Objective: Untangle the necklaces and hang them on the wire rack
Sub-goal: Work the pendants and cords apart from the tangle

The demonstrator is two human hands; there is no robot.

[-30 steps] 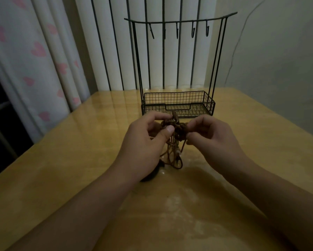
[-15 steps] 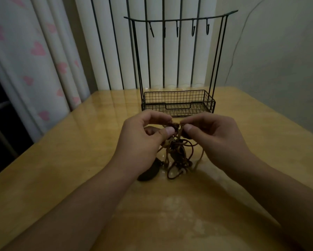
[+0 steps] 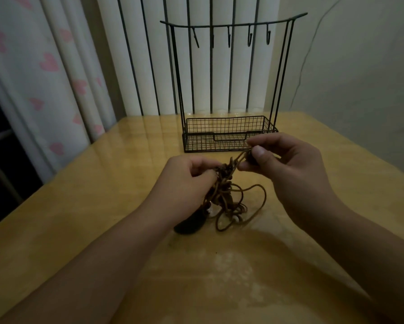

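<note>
Now our left hand [image 3: 187, 181] grips the tangled necklaces [image 3: 229, 197]; our right hand [image 3: 287, 164] pinches 1 cord before the wire rack [image 3: 229, 134].

Dim, yellowish light, soft glare on the table [image 3: 102, 206], wide-angle bending at edges.

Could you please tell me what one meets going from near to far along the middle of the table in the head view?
Dark pendant → loose cord loops → left hand gripping the tangled knot → right hand pinching a strand → wire rack basket → its hooks.
</note>
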